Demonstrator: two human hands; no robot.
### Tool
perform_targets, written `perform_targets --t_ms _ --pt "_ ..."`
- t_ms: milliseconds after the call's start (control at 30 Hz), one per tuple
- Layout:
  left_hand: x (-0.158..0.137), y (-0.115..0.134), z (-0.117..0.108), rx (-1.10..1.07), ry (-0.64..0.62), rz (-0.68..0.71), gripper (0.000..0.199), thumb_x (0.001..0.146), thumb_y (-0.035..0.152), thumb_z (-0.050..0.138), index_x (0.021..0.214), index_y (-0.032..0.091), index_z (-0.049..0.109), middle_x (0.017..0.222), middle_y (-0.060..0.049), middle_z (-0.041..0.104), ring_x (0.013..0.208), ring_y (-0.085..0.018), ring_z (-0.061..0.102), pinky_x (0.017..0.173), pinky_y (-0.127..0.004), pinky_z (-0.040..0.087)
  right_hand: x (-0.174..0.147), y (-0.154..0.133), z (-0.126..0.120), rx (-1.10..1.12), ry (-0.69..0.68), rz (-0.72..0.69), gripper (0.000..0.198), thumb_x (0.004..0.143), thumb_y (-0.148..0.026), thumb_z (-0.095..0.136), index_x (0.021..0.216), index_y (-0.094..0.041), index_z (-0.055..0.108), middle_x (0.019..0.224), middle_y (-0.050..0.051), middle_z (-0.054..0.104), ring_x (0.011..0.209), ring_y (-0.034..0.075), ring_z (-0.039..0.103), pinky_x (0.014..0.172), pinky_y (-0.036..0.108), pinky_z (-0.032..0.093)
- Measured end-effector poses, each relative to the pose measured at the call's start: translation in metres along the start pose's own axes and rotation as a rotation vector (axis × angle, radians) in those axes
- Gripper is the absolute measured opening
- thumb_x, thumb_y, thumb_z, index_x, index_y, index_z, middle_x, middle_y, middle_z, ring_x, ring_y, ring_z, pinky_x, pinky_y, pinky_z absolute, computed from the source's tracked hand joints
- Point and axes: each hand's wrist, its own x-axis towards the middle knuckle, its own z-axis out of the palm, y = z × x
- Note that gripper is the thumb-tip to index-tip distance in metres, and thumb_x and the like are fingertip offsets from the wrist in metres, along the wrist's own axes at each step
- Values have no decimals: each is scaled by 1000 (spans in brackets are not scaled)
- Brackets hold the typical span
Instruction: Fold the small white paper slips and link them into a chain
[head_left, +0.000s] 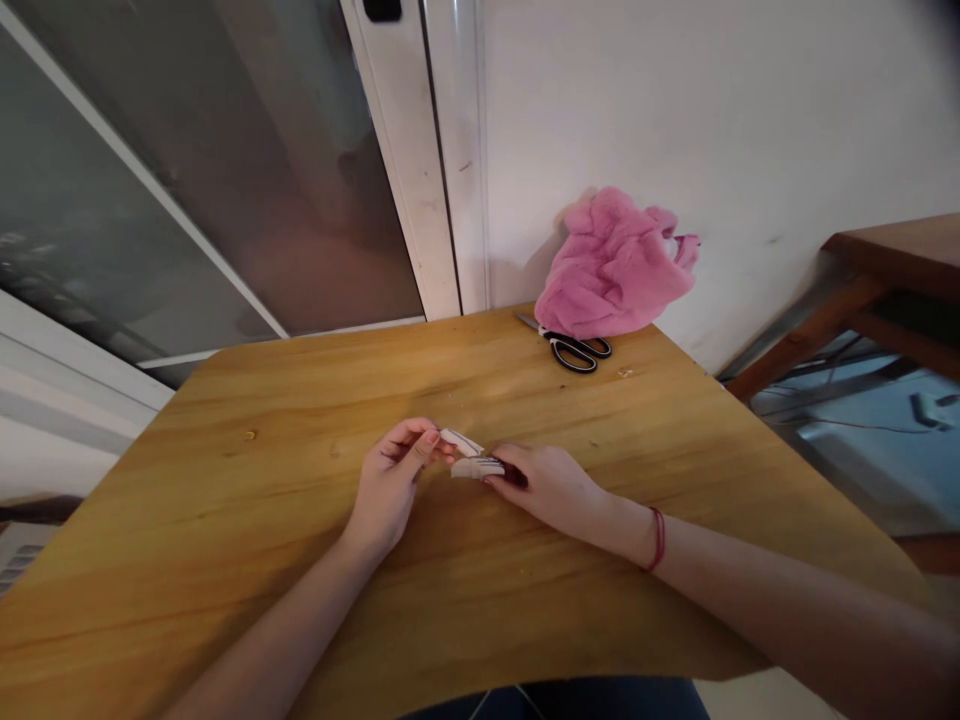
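Over the middle of the wooden table (285, 560), my left hand (396, 475) pinches a small flat white piece (460, 442) between thumb and fingers. My right hand (544, 485), with a red cord around its wrist, is closed on a small stack of pale flat pieces (478, 467) with dark lines along one side. The white piece is just above the stack, and their edges meet or overlap; I cannot tell whether they are joined. Whether the pieces are paper or card is too small to make out. My right fingertips are partly hidden behind the stack.
Black-handled scissors (576, 352) lie at the back right, partly under a pink fluffy cloth bundle (619, 265) against the white wall. A tiny yellowish ring-like thing (250, 435) is on the left. A sliding glass door (300, 150) borders the table's back.
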Motion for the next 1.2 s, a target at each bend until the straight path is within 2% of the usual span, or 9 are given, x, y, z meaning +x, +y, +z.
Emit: perform_targets --t_ms 233,333,433,500,700,833,967,1100,1200 --pt "0 1 -3 37 -37 -47 11 78 27 61 77 16 60 67 0 61 57 -8 54 56 -19 45 0 -1 -1 -20 -14 12 11 84 -27 53 78 -18 56 67 -2 59 57 9 49 51 21 25" --pt "-3 3 -4 286 -65 36 10 77 27 62 74 18 61 63 2 57 56 -9 51 54 -20 43 0 -1 -1 -20 -29 26 11 84 -27 52 80 -18 57 67 -1 59 57 10 50 50 21 25" --pt "-8 5 -1 622 -113 182 8 76 25 63 71 19 63 70 0 57 66 -11 52 60 -22 42 0 0 0 -24 -32 15 8 82 -24 53 82 -18 59 69 0 60 58 10 50 52 21 26" --pt "-12 4 2 740 -145 232 8 77 24 61 71 21 64 73 0 57 67 -12 52 60 -22 42 0 1 0 -29 -29 3 8 80 -22 54 84 -17 59 71 0 61 59 11 51 53 21 27" --pt "-16 -3 6 688 -117 158 9 80 25 56 74 19 60 74 1 56 53 -8 53 51 -21 44 -2 3 1 -35 -27 -53 12 77 -17 53 88 -18 58 72 0 60 62 11 51 54 21 29" --pt "-16 -4 5 640 -102 130 8 80 24 56 76 19 60 69 2 55 52 -8 55 50 -20 46 -4 0 -1 -58 -30 -89 6 77 -19 52 82 -17 54 70 0 58 61 12 50 54 22 29" --pt "-18 -4 7 679 -134 109 10 80 28 56 77 19 60 70 1 57 53 -9 55 52 -21 46 -4 -2 -2 -50 -30 -113 14 77 -29 56 84 -17 53 75 1 60 63 13 52 54 22 29" --pt "-19 -1 6 795 -183 216 10 79 29 59 76 21 64 76 -1 60 67 -13 56 60 -23 46 -2 -1 0 -34 -25 -86 14 84 -30 52 86 -17 56 77 2 63 65 12 54 54 22 29" --pt "-15 4 1 825 -130 291 11 81 29 56 82 23 64 74 -1 57 68 -13 53 62 -24 44 -1 1 1 -28 -17 -69 10 85 -25 51 83 -18 58 73 0 62 62 11 53 54 21 28"
